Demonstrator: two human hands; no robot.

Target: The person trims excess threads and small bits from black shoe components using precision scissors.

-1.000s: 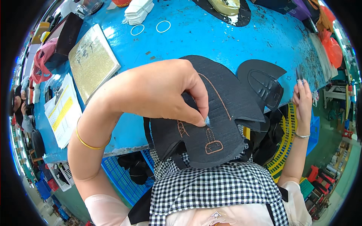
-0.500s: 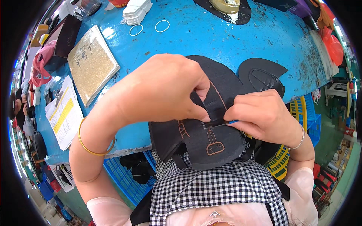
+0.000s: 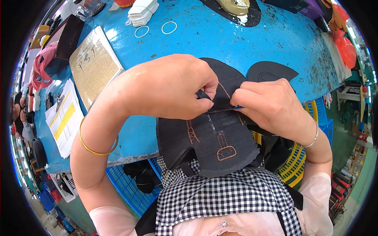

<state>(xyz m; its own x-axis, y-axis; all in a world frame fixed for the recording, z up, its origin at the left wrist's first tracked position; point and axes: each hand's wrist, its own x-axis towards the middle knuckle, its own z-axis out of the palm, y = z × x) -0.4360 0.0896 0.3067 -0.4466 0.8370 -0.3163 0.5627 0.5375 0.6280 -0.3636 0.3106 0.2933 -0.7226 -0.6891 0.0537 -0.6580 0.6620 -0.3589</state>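
A black flat piece (image 3: 248, 145) with brown stitched outlines, one shaped like a buckle, lies over the table's near edge and my lap. My left hand (image 3: 173, 86) is closed over its middle, pinching a black strip (image 3: 202, 95) between thumb and forefinger. My right hand (image 3: 267, 104) is closed on a small blue-handled tool (image 3: 238, 107), mostly hidden by the fingers. A thin line runs from it toward my left thumb; I cannot tell whether it is the tool's blade or an edge. Below my left thumb the piece shows a pale streak.
Another black curved piece (image 3: 271, 71) lies beyond my right hand on the blue table (image 3: 189, 41). A gold notebook (image 3: 94, 67) and clipped papers (image 3: 65, 122) lie left. White rings (image 3: 169, 27) and a glue-smeared dish (image 3: 236, 7) sit farther back. Blue (image 3: 130, 188) and yellow baskets (image 3: 293, 165) stand below.
Both hands have moved up, away from me, along the black piece. The pale streak below my left thumb now shows more.
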